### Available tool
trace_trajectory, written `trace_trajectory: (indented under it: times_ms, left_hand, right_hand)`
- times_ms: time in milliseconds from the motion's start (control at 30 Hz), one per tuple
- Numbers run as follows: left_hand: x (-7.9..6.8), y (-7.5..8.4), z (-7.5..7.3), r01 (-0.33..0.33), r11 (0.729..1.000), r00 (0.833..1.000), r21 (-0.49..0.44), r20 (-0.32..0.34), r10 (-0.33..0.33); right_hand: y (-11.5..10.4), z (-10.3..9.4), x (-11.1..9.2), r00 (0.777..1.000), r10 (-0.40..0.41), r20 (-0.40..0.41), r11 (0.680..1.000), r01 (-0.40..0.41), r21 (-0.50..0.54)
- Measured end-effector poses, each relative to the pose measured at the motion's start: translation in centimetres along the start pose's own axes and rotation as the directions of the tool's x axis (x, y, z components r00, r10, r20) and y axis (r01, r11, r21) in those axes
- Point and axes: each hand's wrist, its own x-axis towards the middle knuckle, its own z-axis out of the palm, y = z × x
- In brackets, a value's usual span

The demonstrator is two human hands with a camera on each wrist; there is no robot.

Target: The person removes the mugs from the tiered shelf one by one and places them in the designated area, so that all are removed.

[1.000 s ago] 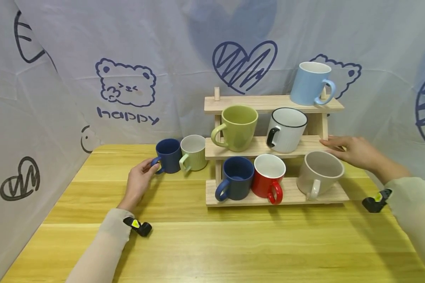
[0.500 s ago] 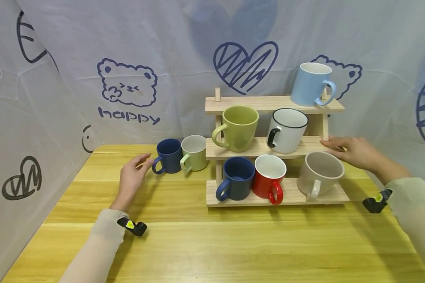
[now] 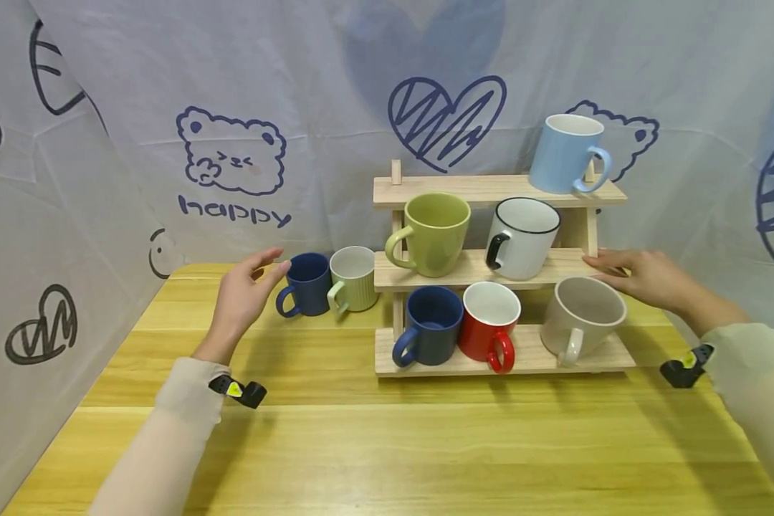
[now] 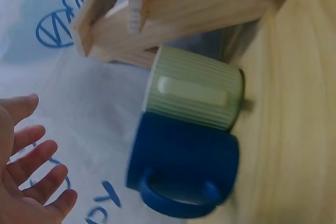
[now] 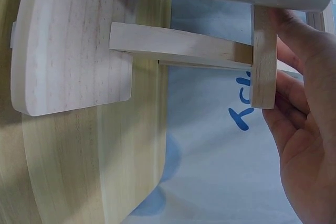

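My left hand [image 3: 241,297] hovers just left of a dark blue mug [image 3: 311,287] on the table, its fingers spread and holding nothing. In the left wrist view, a gap separates the hand [image 4: 31,166] from that blue mug [image 4: 181,156]. A ribbed pale green mug [image 3: 355,279] stands against the blue one, beside the wooden rack. With my right hand [image 3: 651,283] I grip the right end of the rack's middle shelf [image 3: 570,264]. The right wrist view has the thumb and fingers on either side of that board [image 5: 264,61].
The rack carries a light blue mug [image 3: 564,158] on top, a green mug [image 3: 438,236] and a black-rimmed white mug [image 3: 529,240] midway. Below are another dark blue mug [image 3: 435,330], a red mug [image 3: 484,337] and a beige mug [image 3: 580,322]. A printed curtain [image 3: 335,143] hangs behind.
My left hand has let go of the blue mug's handle, drawn left, then risen toward the mug's rim height with fingers spreading. The right hand stays on the shelf; the mugs have not moved.
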Motion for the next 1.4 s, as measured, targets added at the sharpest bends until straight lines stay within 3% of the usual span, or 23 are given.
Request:
trace_trajectory:
  times_ms: [367, 600, 833, 1133, 1400]
  left_hand:
    - [1.8, 4.8, -0.4, -0.081, 0.997, 0.993, -0.003, 0.082, 0.080]
    - [3.2, 8.5, 0.0, -0.152, 0.987, 0.979, 0.057, 0.144, 0.143]
    - [4.3, 11.1, 0.2, -0.215, 0.972, 0.963, 0.092, 0.186, 0.196]
    - [5.3, 15.1, 1.8, -0.281, 0.954, 0.941, 0.102, 0.224, 0.253]
    - [6.1, 17.7, 4.6, -0.343, 0.932, 0.913, 0.120, 0.275, 0.301]
  right_hand:
    - [-0.5, 0.0, 0.4, 1.000, -0.008, 0.008, 1.000, 0.008, 0.004]
    - [-0.6, 0.0, 0.6, 1.000, -0.008, 0.008, 1.000, 0.008, 0.008]
    - [-0.4, 0.0, 0.8, 1.000, -0.009, 0.007, 1.000, 0.008, 0.010]
    - [-0.5, 0.0, 0.6, 1.000, 0.003, 0.021, 1.000, -0.003, -0.001]
    - [-0.3, 0.1, 0.1, 0.999, 0.020, 0.033, 1.000, -0.020, -0.011]
